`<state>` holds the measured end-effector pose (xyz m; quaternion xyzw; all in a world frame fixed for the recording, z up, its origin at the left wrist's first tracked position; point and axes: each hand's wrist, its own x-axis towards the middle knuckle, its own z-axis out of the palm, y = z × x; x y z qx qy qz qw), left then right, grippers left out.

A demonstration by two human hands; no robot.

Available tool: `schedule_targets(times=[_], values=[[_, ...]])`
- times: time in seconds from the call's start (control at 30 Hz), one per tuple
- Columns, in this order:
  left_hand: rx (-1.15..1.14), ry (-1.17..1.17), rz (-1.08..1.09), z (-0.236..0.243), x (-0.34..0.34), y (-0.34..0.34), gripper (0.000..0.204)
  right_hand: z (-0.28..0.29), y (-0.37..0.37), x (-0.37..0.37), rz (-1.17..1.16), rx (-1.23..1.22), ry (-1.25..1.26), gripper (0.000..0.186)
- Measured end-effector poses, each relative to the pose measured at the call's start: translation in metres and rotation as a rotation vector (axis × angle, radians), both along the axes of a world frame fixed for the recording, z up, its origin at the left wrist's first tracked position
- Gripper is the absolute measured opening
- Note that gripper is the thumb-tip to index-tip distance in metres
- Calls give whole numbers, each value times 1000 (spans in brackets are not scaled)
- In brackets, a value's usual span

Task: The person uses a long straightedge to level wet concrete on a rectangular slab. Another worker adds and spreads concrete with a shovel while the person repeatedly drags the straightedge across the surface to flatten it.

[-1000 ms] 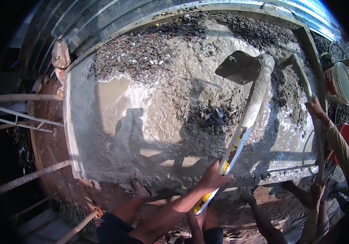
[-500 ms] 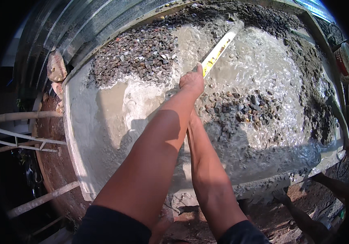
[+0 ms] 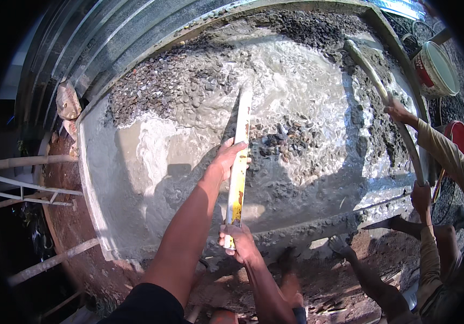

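A long yellow-painted tool handle (image 3: pixel 239 173) runs from my body up into a pile of wet concrete (image 3: pixel 253 140); its working end is buried in the grey slurry. My left hand (image 3: pixel 231 157) grips the handle about midway. My right hand (image 3: pixel 238 240) grips its near end, close to the pile's front edge. Grey slurry and dark gravel (image 3: pixel 172 86) surround the buried end. Both my forearms come in from the lower edge.
At the right another person's hands (image 3: pixel 402 114) hold a second long-handled tool (image 3: pixel 383 94) in the same pile. A white bucket (image 3: pixel 434 67) and a red one (image 3: pixel 461 141) stand at the far right. Corrugated metal sheet (image 3: pixel 118 38) rises behind. Bamboo poles (image 3: pixel 32 186) lie left.
The tool was lifted clear a second ago, then thrust far into the mix with arms stretched. Now the handle is drawn back toward me and my hands are spread apart on it.
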<state>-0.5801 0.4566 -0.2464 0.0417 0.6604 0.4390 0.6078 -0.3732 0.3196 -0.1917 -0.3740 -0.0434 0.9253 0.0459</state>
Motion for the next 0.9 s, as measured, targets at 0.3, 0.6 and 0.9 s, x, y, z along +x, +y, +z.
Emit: schedule_targets(times=[0.3, 0.6, 0.9], values=[[96, -282, 83, 87, 173, -68, 75, 44, -72, 147, 350, 743, -608, 49], [437, 1123, -352, 121, 114, 308, 112, -20, 361, 10, -232, 1344, -646, 37], [-281, 1065, -1048, -7, 147, 281, 94, -86, 371, 16, 92, 1015, -777, 48]])
